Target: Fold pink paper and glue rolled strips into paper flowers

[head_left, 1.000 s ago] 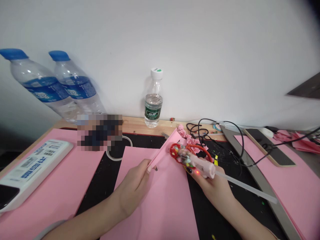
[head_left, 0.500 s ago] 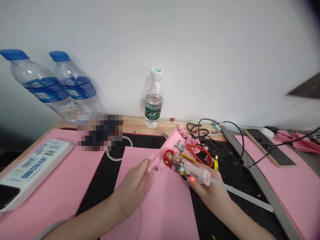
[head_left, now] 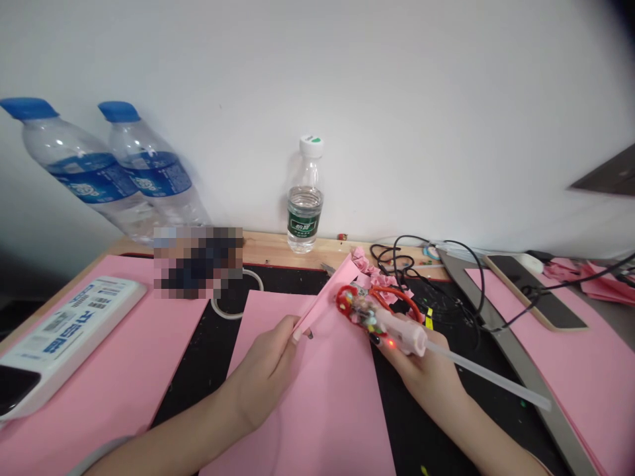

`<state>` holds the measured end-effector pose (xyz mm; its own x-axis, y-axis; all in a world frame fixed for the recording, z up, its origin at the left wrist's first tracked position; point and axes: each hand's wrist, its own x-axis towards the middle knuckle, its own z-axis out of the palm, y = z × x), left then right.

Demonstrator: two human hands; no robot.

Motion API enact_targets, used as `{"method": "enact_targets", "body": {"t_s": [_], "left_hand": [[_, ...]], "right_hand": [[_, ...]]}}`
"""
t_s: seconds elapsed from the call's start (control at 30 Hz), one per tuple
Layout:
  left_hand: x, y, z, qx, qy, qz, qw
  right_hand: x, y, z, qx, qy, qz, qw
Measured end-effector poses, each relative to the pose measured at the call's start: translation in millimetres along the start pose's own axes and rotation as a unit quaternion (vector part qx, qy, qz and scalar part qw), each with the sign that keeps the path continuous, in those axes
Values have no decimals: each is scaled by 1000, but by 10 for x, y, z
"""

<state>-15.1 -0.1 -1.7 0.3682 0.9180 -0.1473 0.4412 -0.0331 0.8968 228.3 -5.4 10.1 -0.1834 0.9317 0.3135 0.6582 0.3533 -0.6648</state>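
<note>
A folded strip of pink paper (head_left: 325,294) is pinched in my left hand (head_left: 272,354), tilted up and to the right. In my right hand (head_left: 429,367) is a hot glue gun (head_left: 380,322), decorated with colourful bits, its red light lit and a long glue stick (head_left: 491,375) jutting from its back. The gun's front end is close to the paper strip; whether they touch I cannot tell. Below both hands lies a pink sheet (head_left: 317,410) on a black mat. Red-handled scissors (head_left: 397,296) lie partly hidden behind the gun.
Crumpled pink paper pieces (head_left: 364,261) and black cables (head_left: 411,258) lie behind my right hand. A small water bottle (head_left: 303,205) stands by the wall. At left are two large bottles (head_left: 153,175) and a white device (head_left: 74,337); a phone (head_left: 536,291) lies at right.
My right hand has shifted slightly right and up with the glue gun, its front end drawing away from my left fingers. My left hand and the strip have hardly moved.
</note>
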Motion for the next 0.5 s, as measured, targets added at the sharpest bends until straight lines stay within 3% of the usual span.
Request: {"method": "enact_targets", "body": {"t_s": [0.1, 0.27, 0.5], "left_hand": [[-7, 2, -2, 7, 1, 1, 1000], [4, 18, -6, 6, 4, 13, 1000], [2, 22, -6, -6, -6, 2, 1000]], "right_hand": [[-3, -6, -3, -9, 1, 6, 1000], [-30, -54, 4, 4, -59, -19, 998], [-27, -6, -9, -22, 3, -4, 1000]]}}
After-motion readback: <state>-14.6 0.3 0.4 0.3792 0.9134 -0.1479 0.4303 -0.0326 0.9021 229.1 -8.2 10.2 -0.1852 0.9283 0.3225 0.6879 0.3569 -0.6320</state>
